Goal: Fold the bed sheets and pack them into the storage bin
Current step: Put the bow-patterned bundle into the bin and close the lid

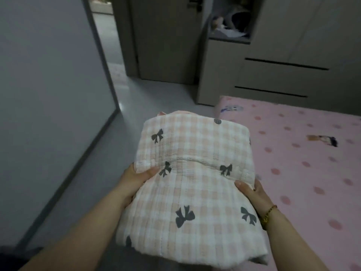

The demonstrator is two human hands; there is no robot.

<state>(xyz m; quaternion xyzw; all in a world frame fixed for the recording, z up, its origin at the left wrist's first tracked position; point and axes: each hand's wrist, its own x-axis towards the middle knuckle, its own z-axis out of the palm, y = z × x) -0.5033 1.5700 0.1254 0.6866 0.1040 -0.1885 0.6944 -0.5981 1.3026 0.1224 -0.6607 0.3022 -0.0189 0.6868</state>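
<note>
A folded bed sheet (195, 173), pink-and-white checked with dark bow prints, is held up in front of me above the floor beside the bed. My left hand (136, 178) grips its left edge, thumb on top and fingers underneath. At the sheet's right edge my right hand (252, 192) grips it the same way; a beaded bracelet is on that wrist. No storage bin is in view.
A bed with a pink dotted cover (302, 153) fills the right side. Grey drawers and a cabinet (273, 75) stand behind it, with an open shelf of clutter (232, 22). A closed door (166, 36) and an open doorway (105, 26) lie ahead; a grey wall (48, 75) is left.
</note>
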